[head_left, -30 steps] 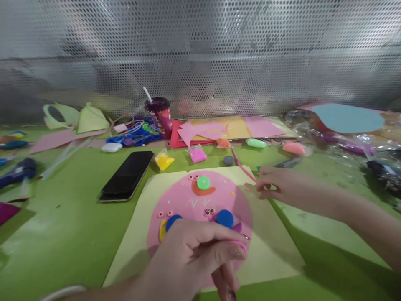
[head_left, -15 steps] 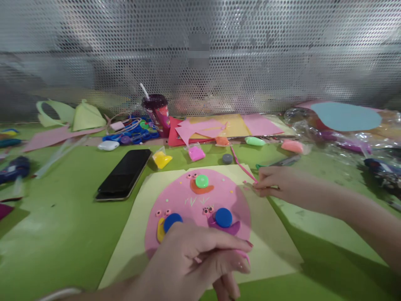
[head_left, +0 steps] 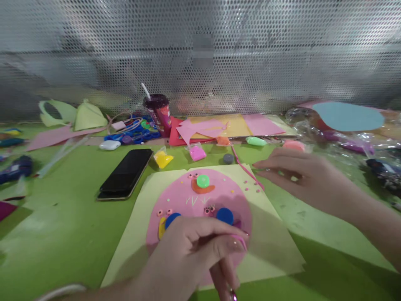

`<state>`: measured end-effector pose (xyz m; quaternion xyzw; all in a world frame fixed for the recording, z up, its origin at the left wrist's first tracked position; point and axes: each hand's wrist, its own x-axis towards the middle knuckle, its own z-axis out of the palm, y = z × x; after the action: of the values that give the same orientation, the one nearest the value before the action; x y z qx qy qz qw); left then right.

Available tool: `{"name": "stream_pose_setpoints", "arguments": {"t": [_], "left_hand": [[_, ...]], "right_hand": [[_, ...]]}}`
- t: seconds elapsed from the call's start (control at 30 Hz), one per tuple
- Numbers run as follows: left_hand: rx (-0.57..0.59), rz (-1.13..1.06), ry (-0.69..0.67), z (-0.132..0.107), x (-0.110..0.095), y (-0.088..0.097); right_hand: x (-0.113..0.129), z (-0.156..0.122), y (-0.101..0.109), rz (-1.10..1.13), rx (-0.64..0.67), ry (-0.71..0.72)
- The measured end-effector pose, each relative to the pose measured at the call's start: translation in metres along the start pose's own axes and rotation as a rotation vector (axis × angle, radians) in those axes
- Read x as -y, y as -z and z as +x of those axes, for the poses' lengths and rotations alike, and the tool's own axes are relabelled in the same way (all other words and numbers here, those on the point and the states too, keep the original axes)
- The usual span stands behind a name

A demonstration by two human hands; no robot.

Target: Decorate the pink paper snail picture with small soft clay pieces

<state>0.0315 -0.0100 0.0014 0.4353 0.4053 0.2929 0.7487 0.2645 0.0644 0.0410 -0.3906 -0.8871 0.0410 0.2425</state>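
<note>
My left hand (head_left: 200, 255) is closed in a pinch on a thin pink clay strand (head_left: 239, 239) above the lower part of a pink paper circle (head_left: 188, 209). My right hand (head_left: 300, 175) hovers past the paper's right edge, thumb and index fingertips slightly apart. Below its fingertips, a long pink clay strip (head_left: 250, 169) lies across the corner of a pale yellow sheet (head_left: 275, 238), with several tiny pink clay bits (head_left: 246, 189) beside it. On the circle are a green cap (head_left: 203, 181), two blue caps (head_left: 224, 216), eyes and clay shapes; my left hand partly covers them.
A black phone (head_left: 127, 173) lies left of the sheet. Behind are yellow (head_left: 163, 159), pink (head_left: 196, 151) and green clay packs (head_left: 256, 141), a grey disc (head_left: 228, 158), a cup with a straw (head_left: 158, 115), paper sheets (head_left: 232, 125) and clear plastic wrapping (head_left: 338, 136).
My right hand has lifted up and right, away from the pink strip's end, uncovering the tiny pink bits and hiding the scissors. My left hand has shifted slightly, still pinching the strand.
</note>
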Motion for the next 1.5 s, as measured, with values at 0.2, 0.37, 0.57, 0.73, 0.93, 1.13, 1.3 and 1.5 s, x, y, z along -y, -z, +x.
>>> {"name": "stream_pose_setpoints", "arguments": {"t": [0.2,0.37,0.57,0.73,0.93,1.13,1.3,1.5], "left_hand": [[0.095,-0.27,-0.006,0.008,0.001,0.002],[0.095,-0.245,-0.03,0.009,0.002,0.003],[0.067,-0.161,-0.008,0.007,0.001,0.001],[0.079,-0.153,-0.022,0.007,0.002,0.001],[0.074,-0.151,-0.012,0.006,0.003,0.001],[0.055,-0.141,-0.013,0.007,0.002,0.003],[0.064,-0.15,-0.012,0.007,0.001,0.003],[0.089,-0.146,-0.009,0.005,0.001,0.002]], "right_hand": [[0.053,-0.017,-0.012,0.184,-0.057,0.246],[0.059,-0.022,-0.029,0.284,-0.08,0.186],[0.062,-0.019,-0.027,0.388,-0.067,0.173],[0.063,-0.017,-0.026,0.436,-0.059,0.113],[0.06,-0.019,-0.029,0.428,-0.037,0.115],[0.056,-0.02,-0.029,0.392,-0.022,0.135],[0.056,-0.019,-0.03,0.359,-0.019,0.145],[0.053,-0.022,-0.032,0.249,0.026,0.121]]}}
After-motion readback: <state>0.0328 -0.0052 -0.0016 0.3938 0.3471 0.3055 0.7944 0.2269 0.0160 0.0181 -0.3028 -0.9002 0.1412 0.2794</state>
